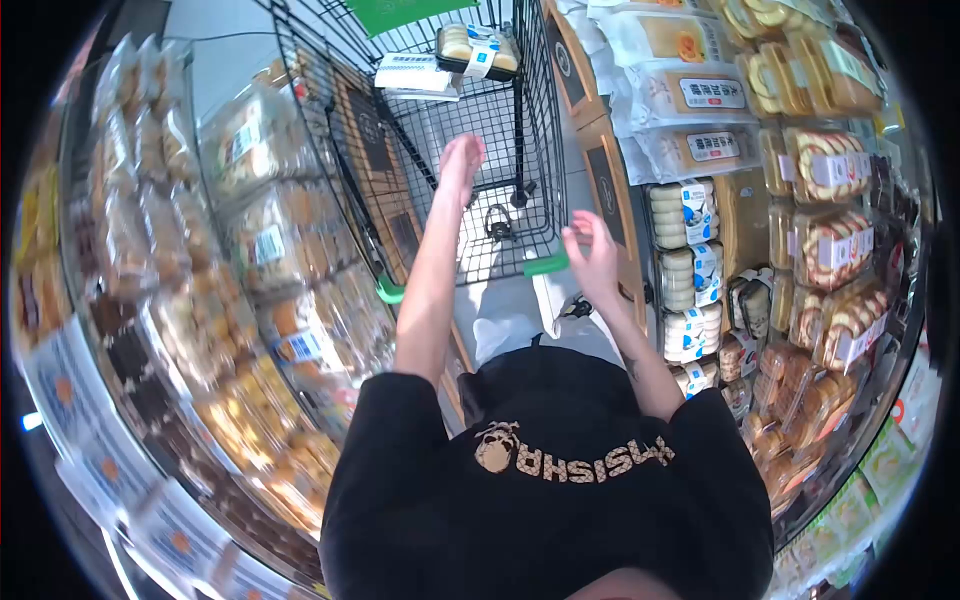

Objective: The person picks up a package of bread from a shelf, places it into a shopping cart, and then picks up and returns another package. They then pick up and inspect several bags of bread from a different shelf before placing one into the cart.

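Packaged buns (478, 50) — beyond left fingers (470, 147), well apart.

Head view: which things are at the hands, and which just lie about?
At the hands:
- cart, green handle near the open right hand
- open left hand, over the cart
- clear-lidded pack and white printed item, both in the cart

Lying about:
- bagged and boxed baked goods, left
- packaged baked goods, right
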`<state>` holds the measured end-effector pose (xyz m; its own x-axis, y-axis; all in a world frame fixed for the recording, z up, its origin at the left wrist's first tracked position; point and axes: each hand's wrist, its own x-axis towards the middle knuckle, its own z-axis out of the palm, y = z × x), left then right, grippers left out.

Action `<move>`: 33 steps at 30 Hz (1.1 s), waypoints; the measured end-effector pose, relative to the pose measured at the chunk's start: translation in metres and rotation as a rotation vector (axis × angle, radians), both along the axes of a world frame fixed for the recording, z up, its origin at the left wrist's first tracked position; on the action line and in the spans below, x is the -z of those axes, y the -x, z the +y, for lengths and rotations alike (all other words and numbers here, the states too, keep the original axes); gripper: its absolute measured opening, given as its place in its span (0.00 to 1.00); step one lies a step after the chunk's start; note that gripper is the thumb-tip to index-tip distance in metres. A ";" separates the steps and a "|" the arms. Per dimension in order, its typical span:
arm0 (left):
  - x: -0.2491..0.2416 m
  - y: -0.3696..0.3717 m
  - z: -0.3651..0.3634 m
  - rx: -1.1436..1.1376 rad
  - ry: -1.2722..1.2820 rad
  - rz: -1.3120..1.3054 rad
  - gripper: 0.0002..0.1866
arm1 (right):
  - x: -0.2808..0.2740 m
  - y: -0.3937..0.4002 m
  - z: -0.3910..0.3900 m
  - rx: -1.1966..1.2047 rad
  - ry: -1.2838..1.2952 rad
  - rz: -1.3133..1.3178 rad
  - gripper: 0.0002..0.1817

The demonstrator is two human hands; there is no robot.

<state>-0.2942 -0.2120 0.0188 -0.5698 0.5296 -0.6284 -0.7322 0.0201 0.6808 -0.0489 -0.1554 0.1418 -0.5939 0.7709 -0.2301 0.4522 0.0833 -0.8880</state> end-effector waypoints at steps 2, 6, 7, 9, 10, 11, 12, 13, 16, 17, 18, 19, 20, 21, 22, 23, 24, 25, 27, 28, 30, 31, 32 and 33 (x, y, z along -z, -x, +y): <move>0.031 0.042 0.033 -0.026 0.092 -0.029 0.28 | 0.009 0.048 0.000 -0.035 0.019 -0.009 0.16; 0.080 0.115 0.092 0.151 0.247 -0.040 0.42 | 0.030 0.086 -0.005 -0.210 -0.113 -0.143 0.17; 0.093 0.128 0.106 0.138 0.249 -0.077 0.46 | 0.035 0.088 -0.008 -0.300 -0.147 -0.198 0.17; 0.115 0.147 0.137 0.050 0.217 -0.191 0.50 | 0.045 0.088 -0.009 -0.304 -0.188 -0.223 0.18; 0.107 0.149 0.150 0.033 0.177 -0.219 0.49 | 0.050 0.086 -0.009 -0.304 -0.170 -0.287 0.19; 0.120 0.158 0.157 0.071 0.073 -0.237 0.47 | 0.055 0.082 -0.007 -0.310 -0.146 -0.351 0.20; 0.119 0.160 0.165 0.021 0.057 -0.273 0.47 | 0.059 0.080 -0.004 -0.293 -0.084 -0.388 0.21; 0.122 0.162 0.172 -0.034 0.041 -0.305 0.46 | 0.065 0.079 -0.005 -0.244 -0.095 -0.369 0.22; 0.142 0.164 0.186 -0.157 0.000 -0.283 0.47 | 0.074 0.076 -0.008 -0.337 -0.056 -0.427 0.22; 0.149 0.164 0.190 -0.156 0.010 -0.282 0.47 | 0.080 0.075 -0.009 -0.329 -0.010 -0.424 0.22; 0.141 0.163 0.196 -0.337 0.182 -0.291 0.44 | 0.082 0.075 -0.008 -0.338 -0.002 -0.448 0.22; 0.133 0.161 0.201 -0.517 0.356 -0.295 0.41 | 0.081 0.077 -0.007 -0.358 -0.002 -0.485 0.21; 0.121 0.158 0.202 -0.546 0.363 -0.308 0.41 | 0.081 0.078 -0.006 -0.366 0.030 -0.502 0.20; 0.182 0.164 0.212 -0.674 0.180 -0.210 0.33 | 0.082 0.077 -0.007 -0.376 0.066 -0.521 0.20; 0.176 0.160 0.210 -0.643 0.329 -0.175 0.37 | 0.086 0.074 -0.008 -0.394 0.042 -0.518 0.19; 0.169 0.157 0.209 -0.610 0.469 -0.140 0.40 | 0.090 0.072 -0.010 -0.394 0.054 -0.522 0.19; 0.169 0.154 0.206 -0.609 0.475 -0.141 0.40 | 0.092 0.072 -0.010 -0.359 0.087 -0.484 0.19; 0.168 0.153 0.203 -0.533 0.462 -0.096 0.42 | 0.094 0.072 -0.010 -0.322 0.118 -0.447 0.19; 0.160 0.146 0.196 -0.453 0.450 -0.051 0.44 | 0.100 0.072 -0.010 -0.217 0.232 -0.392 0.21; 0.149 0.141 0.190 -0.377 0.394 0.025 0.42 | 0.102 0.074 -0.008 -0.154 0.253 -0.366 0.21; 0.110 0.126 0.188 -0.510 0.389 0.068 0.36 | 0.109 0.089 -0.003 -0.029 0.298 -0.342 0.23; 0.109 0.122 0.182 -0.534 0.438 0.064 0.35 | 0.119 0.100 -0.002 0.122 0.438 -0.235 0.26; 0.109 0.120 0.168 -0.490 0.399 0.045 0.36 | 0.125 0.118 0.010 0.173 0.585 -0.150 0.28; 0.103 0.116 0.153 -0.444 0.362 0.026 0.38 | 0.136 0.139 0.020 0.283 0.702 -0.074 0.31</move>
